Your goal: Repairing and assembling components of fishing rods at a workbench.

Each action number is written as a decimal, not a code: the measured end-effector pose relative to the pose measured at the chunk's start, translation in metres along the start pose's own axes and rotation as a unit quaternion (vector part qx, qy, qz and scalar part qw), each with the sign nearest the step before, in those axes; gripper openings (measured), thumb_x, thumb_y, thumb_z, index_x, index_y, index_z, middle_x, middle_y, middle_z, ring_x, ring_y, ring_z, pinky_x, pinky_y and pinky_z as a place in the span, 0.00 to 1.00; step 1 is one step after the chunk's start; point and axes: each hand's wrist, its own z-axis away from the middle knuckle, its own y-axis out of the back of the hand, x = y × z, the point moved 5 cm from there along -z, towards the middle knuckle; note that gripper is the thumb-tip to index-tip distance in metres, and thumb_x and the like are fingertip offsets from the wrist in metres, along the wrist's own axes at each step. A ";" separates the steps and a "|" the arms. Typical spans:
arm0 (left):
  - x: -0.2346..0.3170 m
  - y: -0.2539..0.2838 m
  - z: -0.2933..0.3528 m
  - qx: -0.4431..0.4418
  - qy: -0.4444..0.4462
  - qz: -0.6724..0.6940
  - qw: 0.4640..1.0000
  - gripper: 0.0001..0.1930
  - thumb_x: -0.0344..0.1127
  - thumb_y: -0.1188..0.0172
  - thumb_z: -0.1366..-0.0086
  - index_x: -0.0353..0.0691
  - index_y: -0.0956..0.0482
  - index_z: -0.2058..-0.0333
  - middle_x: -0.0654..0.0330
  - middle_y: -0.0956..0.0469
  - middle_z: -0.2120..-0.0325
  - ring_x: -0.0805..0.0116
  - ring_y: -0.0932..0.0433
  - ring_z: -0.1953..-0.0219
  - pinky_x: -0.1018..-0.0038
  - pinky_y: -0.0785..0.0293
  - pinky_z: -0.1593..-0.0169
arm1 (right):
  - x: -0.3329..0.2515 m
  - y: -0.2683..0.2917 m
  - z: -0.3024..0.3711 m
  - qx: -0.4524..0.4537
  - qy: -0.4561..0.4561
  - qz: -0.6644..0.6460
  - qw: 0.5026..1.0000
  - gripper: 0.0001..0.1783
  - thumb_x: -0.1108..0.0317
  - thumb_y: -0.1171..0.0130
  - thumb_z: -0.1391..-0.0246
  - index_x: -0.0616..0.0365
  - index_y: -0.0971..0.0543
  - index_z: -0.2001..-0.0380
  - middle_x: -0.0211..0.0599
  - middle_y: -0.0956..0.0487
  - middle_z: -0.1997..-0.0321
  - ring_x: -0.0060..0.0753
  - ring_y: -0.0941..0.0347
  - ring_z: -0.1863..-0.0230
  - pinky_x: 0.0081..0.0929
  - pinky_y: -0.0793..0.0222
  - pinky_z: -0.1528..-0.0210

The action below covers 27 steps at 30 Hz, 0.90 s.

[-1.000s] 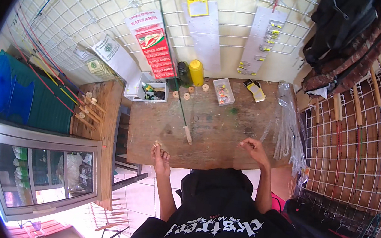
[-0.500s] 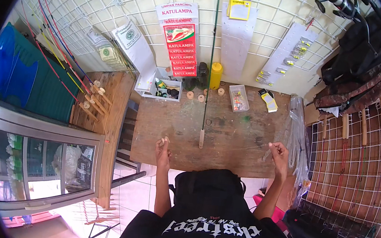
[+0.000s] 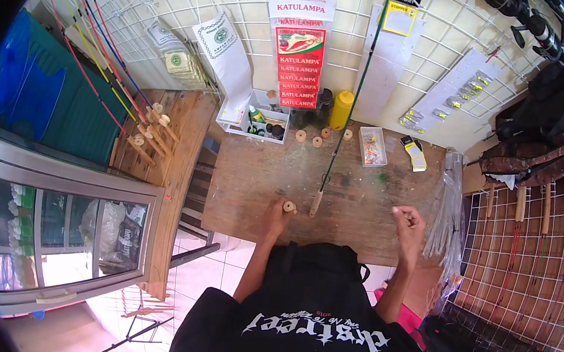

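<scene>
My left hand [image 3: 275,218] is closed around a small pale wooden spool [image 3: 289,206] with a hole in its middle, low over the near part of the wooden table [image 3: 247,179]. Just right of it is a thin dark-green fishing rod [image 3: 340,141], its pale handle [image 3: 316,204] toward me and its tip running up past the top of the picture. My right hand [image 3: 411,225] is over the table's right side, thumb and fingers pinched together. Whatever is between those fingers, if anything, is too small to make out.
Several wooden spools [image 3: 317,141], a yellow bottle [image 3: 341,110], a white box of bottles [image 3: 259,130] and a clear tray [image 3: 373,148] line the back. Long plastic sleeves [image 3: 450,207] lie at the right edge. A glass-fronted cabinet [image 3: 152,231] stands left.
My left hand has moved right, toward the rod handle, and turned so the spool shows. The rod, upright before, now leans with its top to the right. My right hand stays pinched in about the same place.
</scene>
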 end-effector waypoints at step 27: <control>0.107 0.044 0.016 -0.206 -0.040 0.433 0.876 0.07 0.33 0.35 0.40 0.37 0.21 0.73 0.78 0.37 0.85 0.89 0.45 0.81 0.85 0.51 0.77 | -0.005 -0.102 0.020 -0.226 0.032 0.151 0.962 0.06 0.70 0.38 0.48 0.62 0.21 0.69 0.19 0.49 0.84 0.13 0.54 0.81 0.20 0.59 0.79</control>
